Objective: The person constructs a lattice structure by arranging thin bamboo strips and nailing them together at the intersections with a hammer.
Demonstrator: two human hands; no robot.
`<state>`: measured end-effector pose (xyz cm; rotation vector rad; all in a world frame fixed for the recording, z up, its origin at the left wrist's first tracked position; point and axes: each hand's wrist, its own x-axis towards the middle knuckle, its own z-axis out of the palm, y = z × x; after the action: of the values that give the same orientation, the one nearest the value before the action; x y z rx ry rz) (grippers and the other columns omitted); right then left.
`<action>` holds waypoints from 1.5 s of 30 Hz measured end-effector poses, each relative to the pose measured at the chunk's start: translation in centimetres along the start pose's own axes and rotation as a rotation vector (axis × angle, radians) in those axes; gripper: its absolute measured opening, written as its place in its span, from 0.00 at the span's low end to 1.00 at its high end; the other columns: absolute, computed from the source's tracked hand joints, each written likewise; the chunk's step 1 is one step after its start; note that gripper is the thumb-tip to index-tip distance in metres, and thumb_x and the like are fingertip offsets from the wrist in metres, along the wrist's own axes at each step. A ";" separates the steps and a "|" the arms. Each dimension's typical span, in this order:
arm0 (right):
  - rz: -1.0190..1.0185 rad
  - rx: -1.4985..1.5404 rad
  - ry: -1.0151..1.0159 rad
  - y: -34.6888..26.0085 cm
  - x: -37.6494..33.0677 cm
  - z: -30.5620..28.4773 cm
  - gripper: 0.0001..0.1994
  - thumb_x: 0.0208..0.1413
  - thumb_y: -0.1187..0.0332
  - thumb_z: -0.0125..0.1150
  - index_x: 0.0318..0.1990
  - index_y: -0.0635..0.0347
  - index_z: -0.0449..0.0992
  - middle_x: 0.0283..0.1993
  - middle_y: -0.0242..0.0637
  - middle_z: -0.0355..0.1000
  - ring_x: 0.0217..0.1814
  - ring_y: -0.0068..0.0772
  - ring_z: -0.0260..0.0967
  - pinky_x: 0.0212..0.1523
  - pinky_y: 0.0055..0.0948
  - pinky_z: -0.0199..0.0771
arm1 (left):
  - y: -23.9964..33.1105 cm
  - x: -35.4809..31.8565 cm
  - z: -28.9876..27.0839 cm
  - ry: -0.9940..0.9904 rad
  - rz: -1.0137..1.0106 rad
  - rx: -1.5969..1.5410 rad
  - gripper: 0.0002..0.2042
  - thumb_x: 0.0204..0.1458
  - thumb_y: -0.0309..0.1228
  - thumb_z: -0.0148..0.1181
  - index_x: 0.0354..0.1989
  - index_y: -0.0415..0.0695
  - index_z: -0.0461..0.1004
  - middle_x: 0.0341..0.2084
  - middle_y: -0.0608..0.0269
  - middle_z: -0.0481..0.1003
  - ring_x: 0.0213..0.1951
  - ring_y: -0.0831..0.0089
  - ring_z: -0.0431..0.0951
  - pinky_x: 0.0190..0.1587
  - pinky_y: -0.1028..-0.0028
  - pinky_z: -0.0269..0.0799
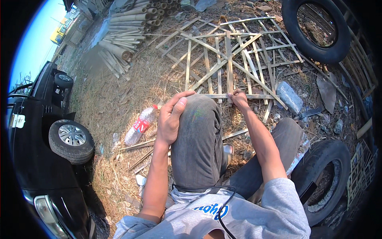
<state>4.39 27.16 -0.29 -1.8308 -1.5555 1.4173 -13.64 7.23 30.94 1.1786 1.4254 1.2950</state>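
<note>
On the ground in front of me lies a lattice frame of split bamboo slats (pixel 217 61), with long slats crossed diagonally over upright and level ones. My right hand (pixel 238 98) is closed at its near edge, the fingers at the lower end of a wide upright bamboo slat (pixel 229 63) where it meets the level bottom slat (pixel 256 96). The fingertips are partly hidden, and no tool shows there. Against the side of my raised left knee (pixel 197 127) rests my left hand (pixel 171 119), open, thumb apart from the fingers, holding nothing.
A second slat lattice lies beneath and beyond the first. Bamboo poles (pixel 137 16) are piled at the far left. A plastic bottle (pixel 140 125) lies left of my knee. Tyres (pixel 292 28) lie at right, near a stone block (pixel 289 97). A black vehicle (pixel 43 147) stands left.
</note>
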 end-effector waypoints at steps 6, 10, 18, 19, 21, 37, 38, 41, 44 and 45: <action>-0.030 0.081 0.055 0.4 -0.2 0.5 0.20 0.50 0.62 0.80 0.45 0.63 0.79 0.34 0.45 0.81 0.36 0.33 0.79 0.40 0.37 0.77 | 0.8 -0.3 0.7 -0.001 0.056 0.087 0.24 0.68 0.46 0.52 0.57 0.35 0.76 0.48 0.54 0.81 0.51 0.70 0.78 0.58 0.71 0.70; -0.018 0.096 0.088 0.0 -1.1 1.4 0.22 0.47 0.60 0.82 0.43 0.64 0.80 0.32 0.40 0.79 0.33 0.31 0.75 0.38 0.34 0.75 | 2.0 -2.5 1.6 0.093 0.155 0.463 0.27 0.66 0.48 0.53 0.60 0.35 0.73 0.49 0.44 0.80 0.55 0.59 0.79 0.62 0.65 0.68; -0.100 0.052 0.139 -0.6 0.1 0.8 0.20 0.49 0.60 0.80 0.42 0.66 0.80 0.34 0.40 0.80 0.36 0.32 0.76 0.42 0.36 0.76 | 2.2 -4.1 2.7 0.193 0.202 0.592 0.33 0.61 0.48 0.61 0.66 0.34 0.65 0.58 0.36 0.72 0.62 0.44 0.72 0.65 0.55 0.65; -0.093 0.050 0.157 -0.8 -0.2 1.0 0.20 0.50 0.60 0.80 0.43 0.65 0.80 0.35 0.41 0.81 0.37 0.33 0.77 0.43 0.36 0.77 | 1.9 -4.0 2.6 0.197 0.197 0.592 0.33 0.61 0.48 0.61 0.66 0.34 0.65 0.58 0.36 0.72 0.62 0.44 0.72 0.65 0.55 0.65; -0.039 0.069 0.125 -1.3 -0.8 1.1 0.21 0.50 0.60 0.80 0.43 0.65 0.80 0.35 0.42 0.81 0.38 0.34 0.78 0.44 0.36 0.77 | 1.5 -3.7 2.4 0.182 0.179 0.596 0.33 0.60 0.48 0.61 0.66 0.35 0.66 0.56 0.37 0.73 0.61 0.45 0.73 0.65 0.56 0.66; -0.093 -0.312 0.144 -3.7 -3.5 0.0 0.20 0.57 0.56 0.71 0.47 0.66 0.81 0.47 0.54 0.81 0.53 0.54 0.80 0.54 0.46 0.80 | 1.3 -3.4 2.5 0.188 0.155 0.585 0.36 0.59 0.53 0.61 0.65 0.33 0.66 0.55 0.39 0.74 0.58 0.51 0.75 0.63 0.59 0.67; -0.110 -0.284 0.163 -3.5 -3.6 0.1 0.19 0.58 0.57 0.69 0.45 0.66 0.82 0.46 0.55 0.81 0.53 0.55 0.80 0.54 0.47 0.80 | 1.3 -3.4 2.6 0.191 0.157 0.575 0.37 0.59 0.54 0.61 0.64 0.33 0.67 0.55 0.39 0.74 0.59 0.51 0.75 0.63 0.59 0.67; -0.179 -0.296 0.158 -3.2 -3.7 0.2 0.16 0.61 0.62 0.63 0.44 0.70 0.82 0.46 0.59 0.80 0.53 0.57 0.79 0.55 0.47 0.79 | 1.3 -3.4 2.8 0.192 0.157 0.571 0.37 0.59 0.54 0.61 0.64 0.32 0.67 0.55 0.39 0.74 0.59 0.52 0.75 0.64 0.59 0.66; -0.187 -0.302 0.096 -3.2 -3.9 0.4 0.16 0.62 0.64 0.59 0.45 0.73 0.79 0.46 0.60 0.79 0.53 0.58 0.79 0.55 0.47 0.79 | 1.4 -3.3 2.9 0.195 0.163 0.588 0.37 0.59 0.54 0.61 0.64 0.33 0.67 0.55 0.39 0.74 0.59 0.52 0.75 0.63 0.58 0.67; -0.192 -0.309 0.118 -3.1 -3.7 0.9 0.17 0.64 0.62 0.59 0.46 0.73 0.77 0.48 0.61 0.78 0.54 0.58 0.78 0.57 0.47 0.78 | 1.5 -3.3 2.9 0.199 0.168 0.598 0.37 0.59 0.54 0.62 0.64 0.33 0.67 0.55 0.39 0.74 0.59 0.52 0.75 0.63 0.58 0.67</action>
<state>2.32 24.63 3.39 -1.8311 -1.9141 1.0109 -10.09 4.56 32.13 1.6181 1.9789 1.1522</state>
